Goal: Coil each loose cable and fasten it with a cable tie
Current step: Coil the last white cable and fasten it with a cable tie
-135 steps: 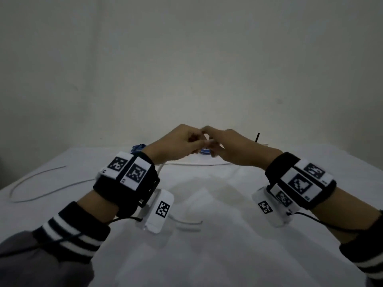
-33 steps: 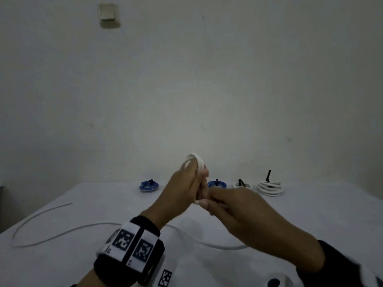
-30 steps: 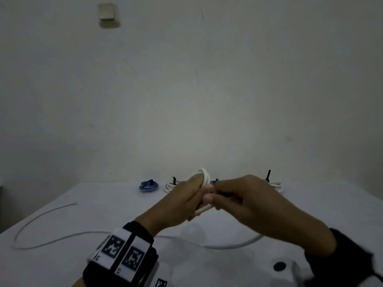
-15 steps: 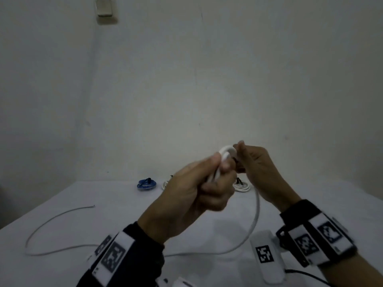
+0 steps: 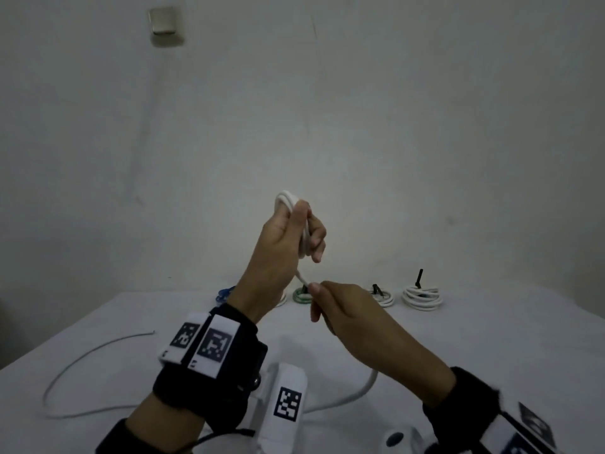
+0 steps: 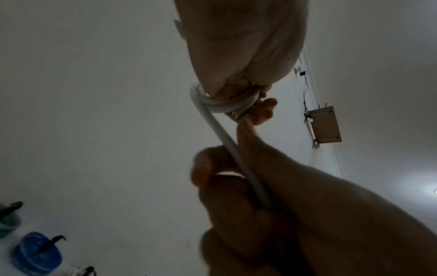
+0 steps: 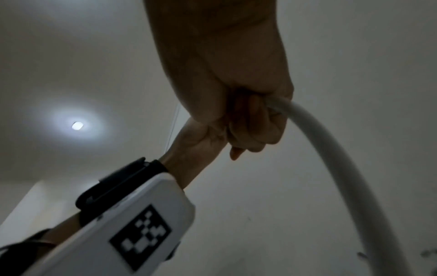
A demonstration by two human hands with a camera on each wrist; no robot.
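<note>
My left hand [image 5: 294, 231] is raised above the table and grips a small coil of white cable [image 5: 288, 199] wound round its fingers; the loops [image 6: 224, 104] show in the left wrist view. From the coil the cable [image 6: 236, 155] runs down into my right hand [image 5: 330, 303], which pinches it just below the left hand. Behind the right hand the loose cable [image 5: 366, 388] drops to the table and trails left in a long curve [image 5: 82, 358]. In the right wrist view the cable [image 7: 343, 168] arcs out of my right fist [image 7: 248, 115].
Along the back of the white table [image 5: 491, 339] lie tied coils with black ties: two white ones [image 5: 422, 296] [image 5: 381, 294], a green one [image 5: 302, 294] and a blue one [image 5: 226, 293], also the blue coil [image 6: 35, 255]. A switch plate [image 5: 163, 22] is on the wall.
My left hand has risen with the coil. My right hand has dropped from beside the coil to below it, sliding along the cable. The cable's free end on the table has been drawn nearer.
</note>
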